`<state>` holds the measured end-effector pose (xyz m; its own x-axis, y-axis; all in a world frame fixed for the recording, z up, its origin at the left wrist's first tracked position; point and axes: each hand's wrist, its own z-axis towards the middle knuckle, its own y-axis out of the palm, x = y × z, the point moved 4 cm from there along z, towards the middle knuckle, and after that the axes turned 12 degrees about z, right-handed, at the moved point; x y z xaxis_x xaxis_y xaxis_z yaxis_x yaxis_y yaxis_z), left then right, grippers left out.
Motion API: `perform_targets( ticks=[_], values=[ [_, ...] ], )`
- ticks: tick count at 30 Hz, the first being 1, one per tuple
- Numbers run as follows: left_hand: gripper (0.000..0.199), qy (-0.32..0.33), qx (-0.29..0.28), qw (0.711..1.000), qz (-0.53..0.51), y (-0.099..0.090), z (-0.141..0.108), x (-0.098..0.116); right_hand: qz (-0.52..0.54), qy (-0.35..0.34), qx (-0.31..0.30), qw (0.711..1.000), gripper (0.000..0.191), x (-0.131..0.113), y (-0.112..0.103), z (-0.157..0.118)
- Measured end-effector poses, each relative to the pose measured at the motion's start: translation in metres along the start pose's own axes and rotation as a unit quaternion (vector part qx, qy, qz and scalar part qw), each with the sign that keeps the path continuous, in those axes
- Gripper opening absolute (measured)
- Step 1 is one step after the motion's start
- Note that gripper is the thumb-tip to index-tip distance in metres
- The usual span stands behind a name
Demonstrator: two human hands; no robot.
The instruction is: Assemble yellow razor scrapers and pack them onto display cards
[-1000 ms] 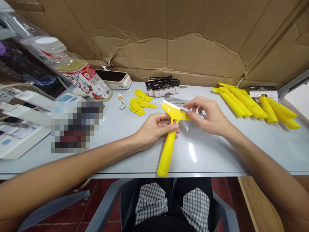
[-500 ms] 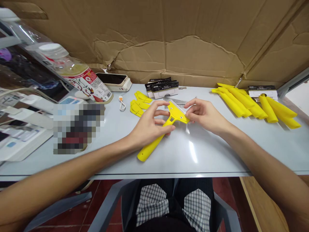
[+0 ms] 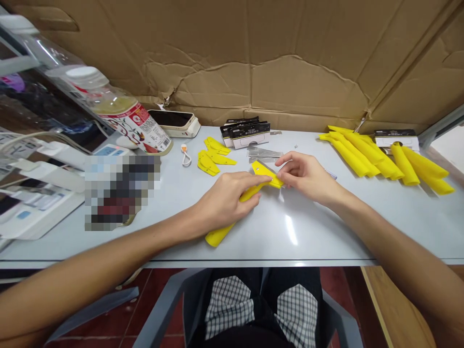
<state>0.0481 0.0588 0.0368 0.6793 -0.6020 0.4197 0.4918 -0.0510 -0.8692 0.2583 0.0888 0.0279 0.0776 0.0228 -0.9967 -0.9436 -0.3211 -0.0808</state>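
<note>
The left hand [image 3: 227, 195] has shifted atop the yellow scraper [image 3: 261, 171], gripping its handle, forefinger on the head (seemingly steadying it) over the worktop [image 3: 315, 237]; the right hand's [image 3: 302, 176] curled fingers meet its corner, grip unclear.

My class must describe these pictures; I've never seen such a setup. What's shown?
There is no machine, just a person working bare-handed. One camera, worn on the person's head and looking forward and down, took every picture. The left hand holds a yellow plastic scraper-like tool, index finger laid along it; the right hand has its fingertips at the tool's right end. Below is a glossy pale-grey tabletop. Beyond the hands lie flat yellow plastic plates and small black-and-white cardboard boxes; to the right, a group of tubular yellow plastic pieces; to the left, a clear plastic bottle with a red-and-white label. A pixelated patch hides what is there.
</note>
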Motion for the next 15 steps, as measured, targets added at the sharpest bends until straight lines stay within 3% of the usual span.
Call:
perform_targets(
  ticks=[5, 8, 12, 15],
  values=[
    [0.043, 0.011, 0.001, 1.000, 0.015, 0.000, -0.001, -0.001, -0.010, -0.005, -0.003, 1.000, 0.025, 0.001, 0.003, -0.001],
    [0.043, -0.021, -0.014, 1.000, -0.006, 0.000, 0.000, -0.005, -0.019, -0.011, -0.003, 1.000, 0.023, -0.003, 0.001, -0.001],
    [0.041, -0.094, -0.078, 0.974, -0.193, 0.002, 0.002, -0.010, -0.032, -0.040, -0.001, 0.999, 0.027, -0.019, -0.012, -0.001],
    [0.044, -0.122, -0.106, 0.929, -0.332, -0.001, 0.003, -0.008, -0.137, -0.110, 0.071, 0.982, 0.020, -0.040, -0.038, -0.004]
  ],
)
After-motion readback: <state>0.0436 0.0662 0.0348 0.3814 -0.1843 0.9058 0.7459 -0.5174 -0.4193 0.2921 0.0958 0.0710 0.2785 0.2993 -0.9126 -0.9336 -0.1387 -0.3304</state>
